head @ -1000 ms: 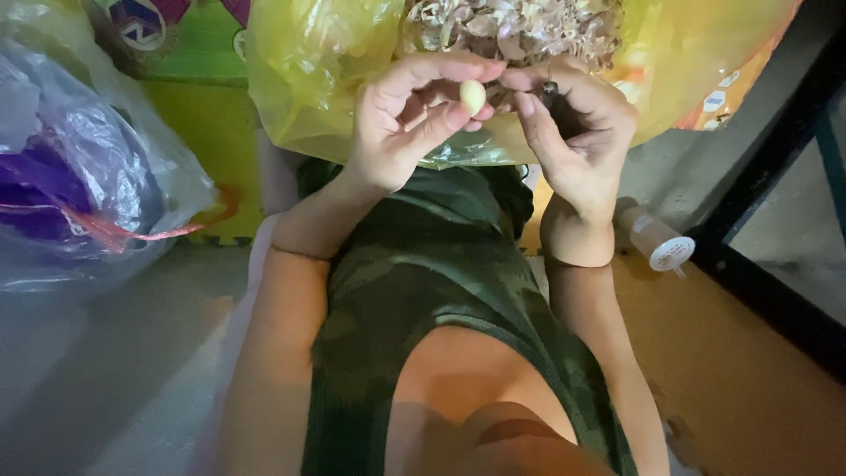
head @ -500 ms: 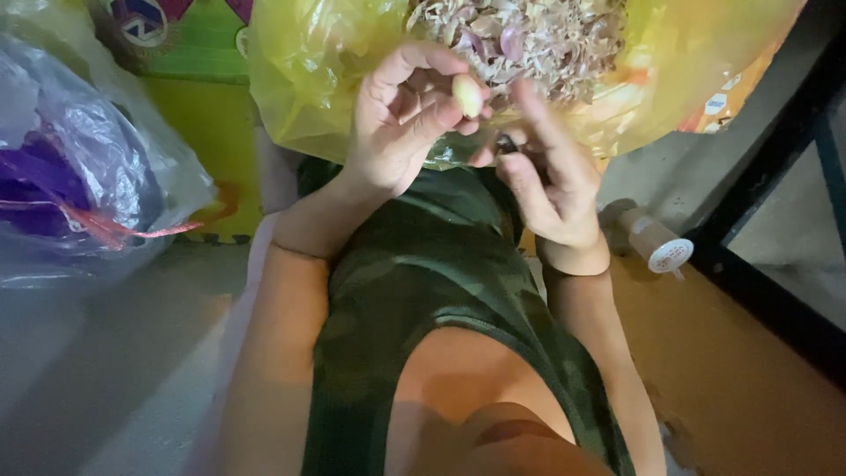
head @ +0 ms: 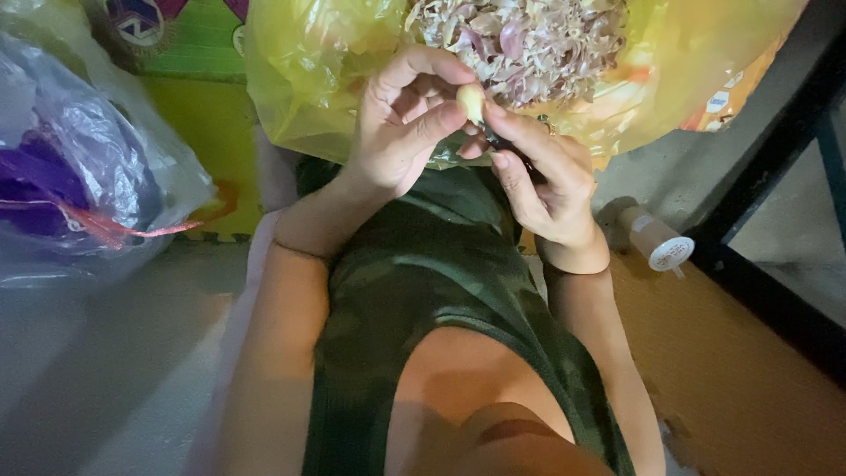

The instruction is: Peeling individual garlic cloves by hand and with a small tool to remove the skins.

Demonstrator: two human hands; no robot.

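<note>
Head view, largest first. At 12 o'clock, yellow plastic bag [head: 308,79], mouth open, heaped with pale and purplish peelings [head: 520,40]. At 9 o'clock, clear bag [head: 88,167] with purple contents, lying well apart from the hands. At 11 o'clock, green mat [head: 198,44] under both bags.

Just above centre, left hand [head: 401,132], raised in front of the yellow bag, thumb and curled fingers closed narrowly on a garlic clove [head: 471,101]. Beside it toward 1 o'clock, right hand [head: 542,189], forefinger stretched up and touching the clove from that side, other fingers folded around something small and dark, too hidden to name. At 3 o'clock, small bottle [head: 656,240] with white cap, lying on its side on the floor, untouched.

Changed within the last second: left hand up slightly with the clove; right hand dropped away from it for a moment, now back with the fingertip on it. Reads as a renewed grip on the same clove, over the peelings, not released.
</note>
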